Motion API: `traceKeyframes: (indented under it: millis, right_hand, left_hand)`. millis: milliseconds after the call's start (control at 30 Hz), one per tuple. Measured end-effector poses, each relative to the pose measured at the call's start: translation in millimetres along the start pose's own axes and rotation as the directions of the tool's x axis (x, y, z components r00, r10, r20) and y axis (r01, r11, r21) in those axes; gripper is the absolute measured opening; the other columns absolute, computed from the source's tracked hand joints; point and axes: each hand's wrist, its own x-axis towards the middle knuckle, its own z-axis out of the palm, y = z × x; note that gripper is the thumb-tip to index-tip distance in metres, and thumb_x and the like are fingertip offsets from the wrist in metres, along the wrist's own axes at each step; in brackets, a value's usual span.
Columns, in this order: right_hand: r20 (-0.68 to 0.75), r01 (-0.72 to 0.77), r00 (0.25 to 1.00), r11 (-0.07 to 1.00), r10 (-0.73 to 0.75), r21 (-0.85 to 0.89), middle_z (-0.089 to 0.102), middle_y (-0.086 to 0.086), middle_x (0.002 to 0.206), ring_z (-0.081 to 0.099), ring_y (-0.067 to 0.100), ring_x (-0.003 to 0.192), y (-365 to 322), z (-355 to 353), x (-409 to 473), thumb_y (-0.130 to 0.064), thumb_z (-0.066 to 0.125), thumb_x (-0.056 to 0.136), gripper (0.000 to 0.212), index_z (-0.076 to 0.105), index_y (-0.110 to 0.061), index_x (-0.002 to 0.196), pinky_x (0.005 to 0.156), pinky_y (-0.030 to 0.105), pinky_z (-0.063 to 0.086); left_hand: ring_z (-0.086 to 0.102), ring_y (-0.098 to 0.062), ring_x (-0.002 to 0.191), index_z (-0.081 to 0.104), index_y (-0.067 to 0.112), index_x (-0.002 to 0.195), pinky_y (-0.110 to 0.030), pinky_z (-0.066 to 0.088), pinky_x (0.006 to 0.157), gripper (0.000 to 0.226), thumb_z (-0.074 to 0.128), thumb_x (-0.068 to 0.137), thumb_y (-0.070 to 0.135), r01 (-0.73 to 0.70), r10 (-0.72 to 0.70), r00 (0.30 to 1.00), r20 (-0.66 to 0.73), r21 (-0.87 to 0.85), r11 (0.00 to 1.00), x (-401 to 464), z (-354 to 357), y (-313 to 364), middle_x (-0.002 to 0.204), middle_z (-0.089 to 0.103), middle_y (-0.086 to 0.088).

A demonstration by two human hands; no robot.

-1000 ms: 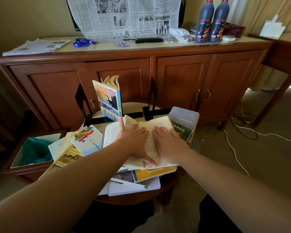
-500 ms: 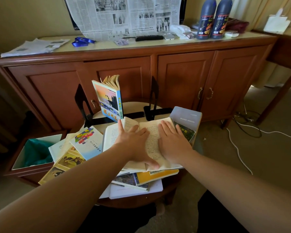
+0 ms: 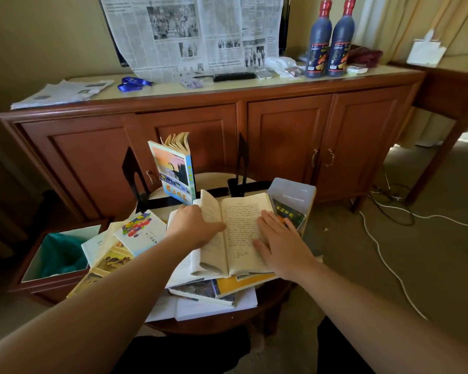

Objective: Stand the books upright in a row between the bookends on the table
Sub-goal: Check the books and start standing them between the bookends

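The left hand (image 3: 193, 225), which had lain flat on the open book (image 3: 238, 233) at frame centre, lifted a sheaf of left-hand pages upright.

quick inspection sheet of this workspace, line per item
surface: round table, mostly covered by books
job's things: one book upright between two black bookends; open book lying on a loose pile
clutter: bin beside the table
hands: left hand lifting the open book's left pages; right hand flat on its right page
cables: white cable on the carpet
surroundings: cabinet with newspaper, two bottles
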Motion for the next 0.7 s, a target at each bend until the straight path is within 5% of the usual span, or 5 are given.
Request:
traceKeyframes:
  millis: [100,267,367,533,700]
  right_hand:
    - [0.001,-0.03,1.0,0.998,0.03,0.061,-0.001,-0.007,0.175,-0.008,0.01,0.16,-1,-2,3,-0.058,0.026,0.109,0.07,0.012,-0.022,0.168,0.126,0.034,-0.011]
    - [-0.004,-0.043,0.999,0.988,0.044,0.151,0.012,-0.005,0.175,0.003,0.012,0.161,2,-7,4,-0.053,0.023,0.111,0.064,0.021,-0.021,0.167,0.124,0.03,-0.006]
    - [-0.053,-0.029,0.997,0.925,0.053,0.38,0.039,-0.001,0.165,0.028,0.018,0.154,1,-14,1,-0.059,0.02,0.11,0.066,0.034,-0.021,0.162,0.126,0.036,0.013]
    - [0.06,-0.186,0.976,0.666,0.208,0.722,0.048,-0.005,0.156,0.043,0.022,0.145,1,-32,1,-0.086,0.023,0.088,0.085,0.037,-0.041,0.159,0.117,0.048,0.036]
    - [0.073,-0.181,0.981,0.724,0.178,0.666,0.05,-0.016,0.148,0.049,0.014,0.134,2,-45,-1,-0.08,0.057,0.088,0.087,0.032,-0.039,0.161,0.103,0.034,0.046]
  left_hand:
    - [0.065,-0.013,0.086,0.064,0.022,0.116,-0.027,0.053,0.065,0.051,0.065,0.091,0.065,-0.054,0.061,0.996,0.058,-0.112,0.992,-1,-7,9,0.101,0.067,0.008]
    - [0.061,-0.023,0.113,0.052,0.046,0.142,-0.034,0.056,0.084,0.035,0.046,0.108,0.048,0.0,0.131,0.963,0.233,-0.489,0.872,-14,-3,34,0.132,0.057,0.002]
    - [0.068,-0.024,0.112,0.034,0.049,0.154,-0.031,0.06,0.076,0.057,0.058,0.107,0.028,-0.063,0.183,0.979,0.094,-0.71,0.701,-17,4,40,0.137,0.06,-0.001]
    - [0.071,-0.018,0.112,0.011,0.036,0.164,-0.043,0.052,0.106,0.073,0.057,0.107,0.035,-0.055,0.232,0.969,0.084,-0.845,0.533,-23,15,47,0.123,0.074,0.0]
    - [0.064,-0.018,0.118,0.047,0.038,0.145,-0.033,0.055,0.097,0.05,0.053,0.102,0.013,-0.117,0.324,0.907,0.269,-0.578,0.807,-17,22,53,0.132,0.066,0.002]
